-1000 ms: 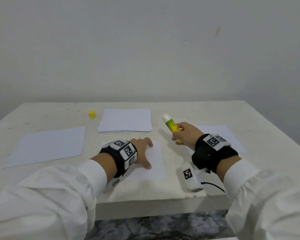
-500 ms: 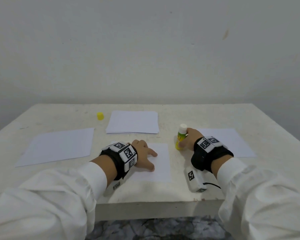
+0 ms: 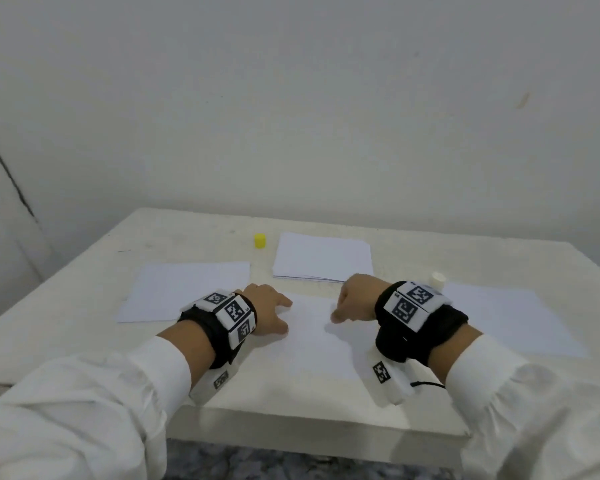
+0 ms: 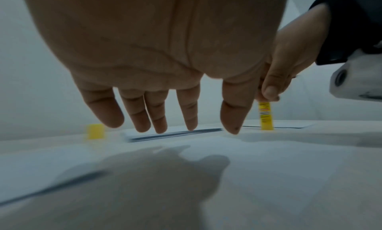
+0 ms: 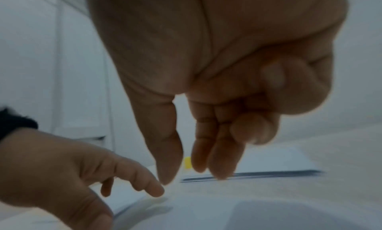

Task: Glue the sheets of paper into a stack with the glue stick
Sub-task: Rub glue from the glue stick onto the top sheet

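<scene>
A person in white sleeves (image 3: 94, 403) sits at a pale desk (image 3: 66, 299) set against a plain wall, both forearms reaching over its near edge. Each wrist carries a black band with black-and-white square markers.

A single sheet of paper (image 3: 312, 344) lies at the middle of the near edge, between the two hands. The left hand (image 3: 269, 311) hovers just above the sheet's left side, fingers straight and spread, pointing down at the paper and holding nothing; its shadow falls on the sheet below in the left wrist view. The right hand (image 3: 355, 301) sits over the sheet's right side, palm down and holding nothing. Its thumb and two fingers reach down toward the paper while the other fingers are curled in. Whether the fingertips touch the sheet cannot be told.

The glue stick (image 4: 265, 116) stands upright on the desk to the right of the right hand, uncapped, its yellow body resting on the surface. In the head view only its white top (image 3: 438, 279) shows behind the right wristband. Its yellow cap (image 3: 260, 241) stands well apart, toward the far edge, left of centre.

A stack of paper sheets (image 3: 323, 258) lies beside the cap, toward the far edge at the middle. One loose sheet (image 3: 184, 289) lies toward the left edge, another (image 3: 506, 320) toward the right edge, just beside the glue stick.
</scene>
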The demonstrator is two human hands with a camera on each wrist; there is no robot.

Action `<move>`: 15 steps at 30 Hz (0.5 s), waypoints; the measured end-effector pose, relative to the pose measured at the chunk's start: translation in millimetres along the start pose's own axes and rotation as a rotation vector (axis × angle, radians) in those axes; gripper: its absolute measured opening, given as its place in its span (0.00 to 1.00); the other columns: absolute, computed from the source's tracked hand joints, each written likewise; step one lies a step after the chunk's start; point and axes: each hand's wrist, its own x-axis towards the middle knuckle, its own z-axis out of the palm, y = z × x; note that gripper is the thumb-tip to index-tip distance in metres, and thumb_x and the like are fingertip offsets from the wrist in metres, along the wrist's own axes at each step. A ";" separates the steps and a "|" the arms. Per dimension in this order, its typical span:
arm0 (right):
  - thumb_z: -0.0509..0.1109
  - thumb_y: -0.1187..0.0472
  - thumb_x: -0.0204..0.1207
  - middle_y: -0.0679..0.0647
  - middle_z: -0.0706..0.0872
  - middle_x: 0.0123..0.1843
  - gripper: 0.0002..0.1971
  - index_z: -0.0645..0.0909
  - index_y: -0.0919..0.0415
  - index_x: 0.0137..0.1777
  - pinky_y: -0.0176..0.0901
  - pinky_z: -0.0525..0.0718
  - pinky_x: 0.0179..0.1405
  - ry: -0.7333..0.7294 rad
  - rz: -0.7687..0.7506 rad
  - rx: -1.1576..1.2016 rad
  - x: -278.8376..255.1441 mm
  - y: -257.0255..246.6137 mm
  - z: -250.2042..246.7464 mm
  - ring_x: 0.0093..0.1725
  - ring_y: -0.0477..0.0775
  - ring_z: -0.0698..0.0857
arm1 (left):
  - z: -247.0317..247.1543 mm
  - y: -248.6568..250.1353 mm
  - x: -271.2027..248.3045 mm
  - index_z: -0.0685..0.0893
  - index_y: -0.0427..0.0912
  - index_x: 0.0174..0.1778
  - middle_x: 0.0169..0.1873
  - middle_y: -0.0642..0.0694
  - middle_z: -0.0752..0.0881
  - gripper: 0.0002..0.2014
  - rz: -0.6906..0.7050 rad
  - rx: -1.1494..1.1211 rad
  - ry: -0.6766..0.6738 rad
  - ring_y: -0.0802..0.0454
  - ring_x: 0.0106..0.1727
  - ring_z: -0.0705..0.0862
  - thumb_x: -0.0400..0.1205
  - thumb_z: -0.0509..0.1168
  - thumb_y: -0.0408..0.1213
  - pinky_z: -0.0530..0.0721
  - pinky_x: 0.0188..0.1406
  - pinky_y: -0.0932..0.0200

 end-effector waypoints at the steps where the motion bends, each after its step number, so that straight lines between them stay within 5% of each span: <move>1: 0.73 0.52 0.74 0.52 0.75 0.29 0.18 0.73 0.61 0.30 0.39 0.72 0.29 0.016 -0.038 -0.020 10.4 -21.9 0.3 0.29 0.51 0.74 | -1.1 -19.4 -2.8 0.64 0.62 0.79 0.81 0.51 0.62 0.31 -0.037 0.001 0.010 0.46 0.80 0.61 0.79 0.64 0.57 0.63 0.77 0.48; 4: 0.72 0.50 0.75 0.54 0.78 0.35 0.16 0.78 0.61 0.35 0.42 0.76 0.35 0.038 -0.134 -0.100 42.1 -85.7 3.8 0.39 0.58 0.81 | -6.3 -81.0 -11.3 0.63 0.58 0.80 0.81 0.50 0.61 0.33 -0.167 0.016 0.006 0.45 0.81 0.61 0.80 0.63 0.59 0.63 0.77 0.49; 6: 0.70 0.45 0.76 0.56 0.84 0.56 0.22 0.82 0.63 0.59 0.46 0.81 0.58 0.049 -0.170 -0.160 63.1 -120.0 8.6 0.61 0.60 0.82 | -8.0 -122.2 -15.4 0.62 0.56 0.81 0.81 0.48 0.61 0.35 -0.265 0.011 -0.010 0.44 0.81 0.61 0.79 0.63 0.60 0.62 0.76 0.50; 8: 0.69 0.41 0.75 0.56 0.79 0.70 0.31 0.76 0.61 0.71 0.53 0.75 0.69 0.035 -0.154 -0.191 82.0 -145.2 14.2 0.71 0.61 0.75 | -6.5 -156.7 -17.2 0.63 0.56 0.81 0.80 0.46 0.63 0.35 -0.349 0.001 -0.029 0.43 0.80 0.63 0.79 0.64 0.59 0.64 0.77 0.50; 15: 0.73 0.31 0.64 0.58 0.71 0.72 0.46 0.67 0.60 0.76 0.57 0.71 0.68 -0.014 -0.077 -0.326 116.7 -170.8 28.6 0.73 0.62 0.70 | -1.1 -195.0 -12.9 0.69 0.56 0.77 0.75 0.47 0.68 0.31 -0.350 -0.025 -0.046 0.44 0.74 0.72 0.78 0.67 0.57 0.72 0.70 0.51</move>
